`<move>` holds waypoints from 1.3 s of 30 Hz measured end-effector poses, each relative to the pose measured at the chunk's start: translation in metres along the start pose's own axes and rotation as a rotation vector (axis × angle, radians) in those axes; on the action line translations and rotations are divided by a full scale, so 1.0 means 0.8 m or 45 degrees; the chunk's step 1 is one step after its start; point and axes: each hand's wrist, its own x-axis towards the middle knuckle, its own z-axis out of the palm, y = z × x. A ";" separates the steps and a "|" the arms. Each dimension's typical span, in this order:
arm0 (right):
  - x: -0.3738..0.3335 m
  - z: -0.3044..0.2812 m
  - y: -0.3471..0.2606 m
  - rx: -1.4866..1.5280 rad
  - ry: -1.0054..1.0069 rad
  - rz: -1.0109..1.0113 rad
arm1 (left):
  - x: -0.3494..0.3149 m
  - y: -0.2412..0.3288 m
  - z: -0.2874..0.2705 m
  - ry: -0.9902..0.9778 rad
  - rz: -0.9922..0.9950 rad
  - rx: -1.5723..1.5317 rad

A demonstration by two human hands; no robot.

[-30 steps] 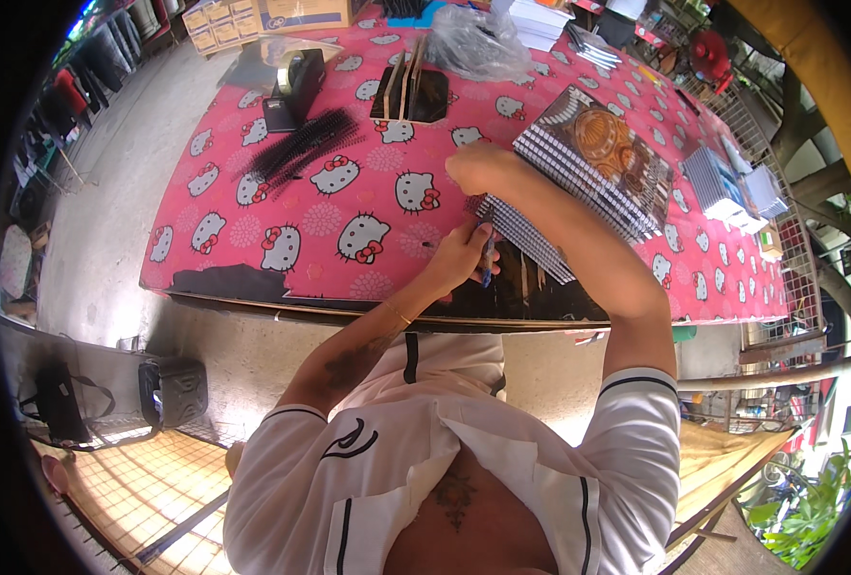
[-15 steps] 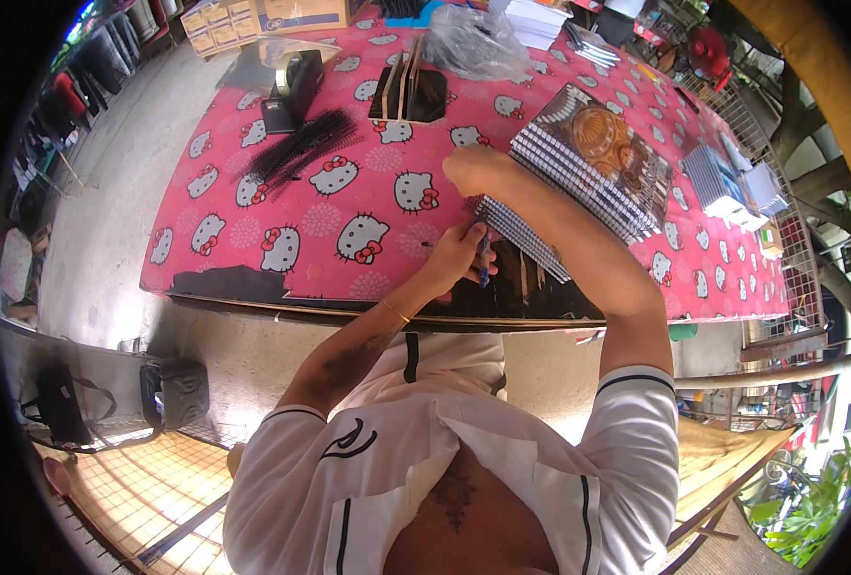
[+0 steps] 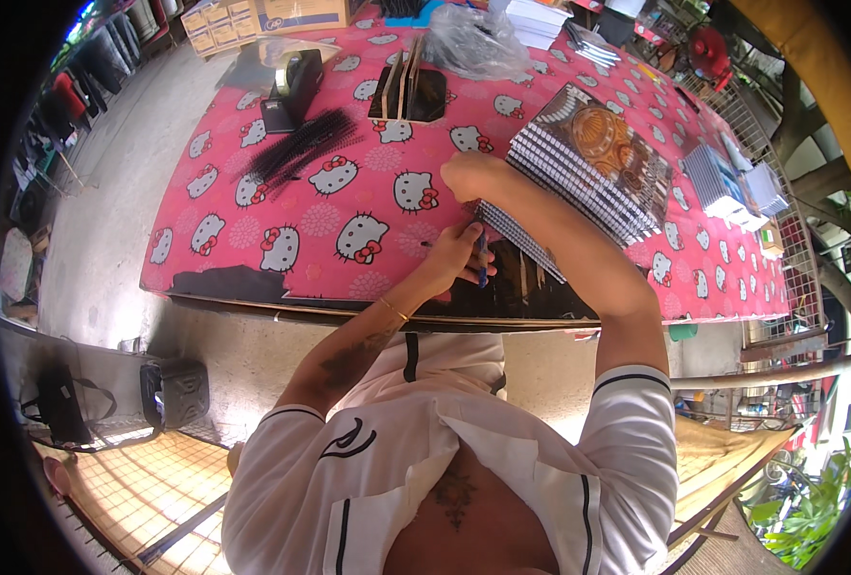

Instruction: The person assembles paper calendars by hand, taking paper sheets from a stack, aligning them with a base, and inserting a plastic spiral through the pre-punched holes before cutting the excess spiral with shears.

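Observation:
My left hand (image 3: pixel 457 254) is closed round a small tool with blue handles (image 3: pixel 483 272), perhaps cutters; its working end is hidden by the fingers. Just beyond it, my right hand (image 3: pixel 471 176) is bent into a closed grip at the far left end of a spiral-bound notebook (image 3: pixel 519 238). What its fingertips pinch cannot be seen. That notebook lies near the table's front edge, partly under my right forearm. Behind the forearm stands a stack of spiral-bound notebooks (image 3: pixel 603 144) with a brown domed-ceiling picture on the top cover.
Loose black plastic binding coils (image 3: pixel 301 149) lie left on the pink patterned tablecloth (image 3: pixel 320 220). Beyond are a black tape dispenser (image 3: pixel 293 91), a wooden upright holder (image 3: pixel 411 91) and a clear plastic bag (image 3: pixel 478 43). More books (image 3: pixel 727 187) sit at the right, cardboard boxes (image 3: pixel 263 19) far left.
Both hands have shifted very slightly, and my right forearm has moved a little left. The blue-handled tool stays in my left hand.

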 end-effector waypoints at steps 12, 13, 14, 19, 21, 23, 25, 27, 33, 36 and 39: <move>0.011 0.017 0.004 -0.044 -0.058 -0.016 | 0.003 0.000 -0.002 -0.026 -0.058 0.004; 0.010 0.016 0.004 -0.031 -0.063 -0.013 | -0.001 0.002 -0.001 -0.029 -0.091 -0.039; 0.011 0.015 0.001 -0.030 -0.059 -0.015 | 0.000 0.000 -0.004 -0.046 -0.098 -0.068; 0.019 0.024 -0.004 -0.130 -0.082 0.027 | 0.018 0.005 -0.012 -0.085 -0.163 -0.100; 0.016 0.024 -0.004 -0.097 -0.035 0.027 | 0.020 0.010 -0.013 -0.063 -0.182 -0.087; 0.015 0.028 0.000 -0.075 0.008 0.031 | 0.016 0.015 -0.009 -0.043 -0.193 -0.067; 0.015 0.036 0.008 -0.063 0.047 0.040 | 0.006 0.019 -0.001 -0.027 -0.195 -0.039; 0.017 0.032 0.002 -0.079 0.044 0.016 | 0.013 0.009 -0.011 -0.062 -0.177 -0.085; 0.016 0.033 0.007 -0.054 0.007 0.034 | 0.007 0.019 -0.003 -0.070 -0.200 -0.016; 0.016 0.027 0.004 -0.047 -0.026 0.029 | 0.012 0.013 -0.006 -0.064 -0.180 -0.067; 0.014 0.022 0.001 -0.023 -0.026 0.009 | 0.026 0.007 -0.007 -0.001 -0.169 -0.032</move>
